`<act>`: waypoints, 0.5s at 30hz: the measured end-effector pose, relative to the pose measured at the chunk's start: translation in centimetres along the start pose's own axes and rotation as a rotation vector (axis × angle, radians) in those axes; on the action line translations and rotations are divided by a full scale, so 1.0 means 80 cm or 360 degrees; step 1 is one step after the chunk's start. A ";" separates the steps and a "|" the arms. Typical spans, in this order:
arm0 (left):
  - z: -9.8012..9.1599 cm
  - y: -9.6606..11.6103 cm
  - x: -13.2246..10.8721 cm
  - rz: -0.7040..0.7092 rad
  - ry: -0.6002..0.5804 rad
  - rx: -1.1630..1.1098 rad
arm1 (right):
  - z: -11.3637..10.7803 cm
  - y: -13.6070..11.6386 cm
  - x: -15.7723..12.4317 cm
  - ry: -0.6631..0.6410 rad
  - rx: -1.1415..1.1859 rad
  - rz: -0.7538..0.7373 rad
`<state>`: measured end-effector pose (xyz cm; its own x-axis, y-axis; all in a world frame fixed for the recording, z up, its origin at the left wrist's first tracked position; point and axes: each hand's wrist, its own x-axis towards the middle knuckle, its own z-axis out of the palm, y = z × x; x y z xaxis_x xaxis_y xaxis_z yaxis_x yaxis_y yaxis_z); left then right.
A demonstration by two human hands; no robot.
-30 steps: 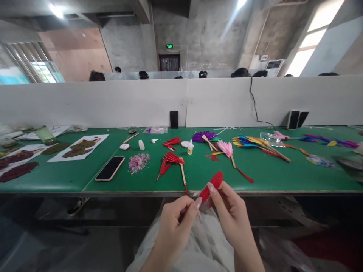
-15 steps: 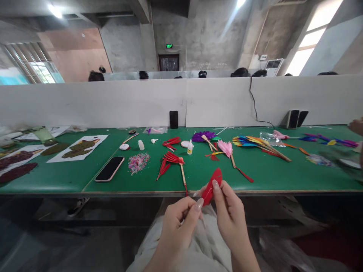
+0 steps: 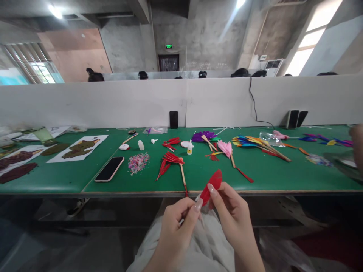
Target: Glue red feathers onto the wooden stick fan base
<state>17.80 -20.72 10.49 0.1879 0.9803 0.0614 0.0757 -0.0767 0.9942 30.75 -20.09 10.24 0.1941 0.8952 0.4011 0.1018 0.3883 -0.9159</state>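
A red feather (image 3: 214, 180) is held in front of my lap, just off the table's front edge, its rounded tip slanting up to the right. My left hand (image 3: 180, 221) pinches its lower end between thumb and fingers. Higher up, the thumb and fingers of my right hand (image 3: 232, 211) close on its middle. Straight ahead on the table lies a red feather fan (image 3: 173, 158) with a wooden handle (image 3: 183, 175) and a red tassel. Loose red feathers (image 3: 171, 142) and a small glue bottle (image 3: 190, 147) are behind it.
On the green table (image 3: 153, 183) are a phone (image 3: 110, 169), a heap of colourful bits (image 3: 138, 163), a pink feather fan (image 3: 225, 148), a purple one (image 3: 202, 136) and multicoloured feathers (image 3: 249, 142). A white partition (image 3: 113, 104) runs behind. At the right edge is another person's blurred hand (image 3: 357, 145).
My right hand has slid a little down the feather, away from its tip, and slightly outward. My left hand has barely moved. The other person's hand at the right edge has shifted.
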 end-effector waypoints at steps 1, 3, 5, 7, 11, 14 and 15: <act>0.000 0.000 0.000 0.0008 -0.0007 0.0004 | 0.001 0.000 -0.001 -0.0002 0.0018 -0.0003; 0.000 -0.001 0.000 0.0016 -0.0013 0.0013 | 0.001 0.000 -0.002 -0.0023 0.0025 -0.0026; 0.000 -0.001 0.000 0.0017 -0.0024 0.0027 | 0.001 0.000 -0.003 -0.0048 0.0001 -0.0056; 0.000 -0.001 0.000 0.0017 -0.0028 0.0040 | 0.001 0.001 -0.003 -0.0053 -0.0026 -0.0059; 0.002 0.000 -0.001 0.0006 -0.0020 0.0054 | 0.000 0.002 -0.003 -0.0026 -0.0075 -0.0024; 0.004 0.001 -0.002 -0.0023 -0.0007 0.0052 | 0.001 0.003 -0.003 -0.0010 -0.0104 -0.0023; 0.004 0.001 -0.001 -0.0029 0.0002 0.0044 | 0.000 0.003 -0.003 -0.0013 -0.0104 -0.0030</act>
<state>18.13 -20.90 10.56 0.1850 0.9818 0.0431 0.1061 -0.0635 0.9923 30.69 -20.22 9.90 0.1833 0.8897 0.4181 0.1687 0.3905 -0.9050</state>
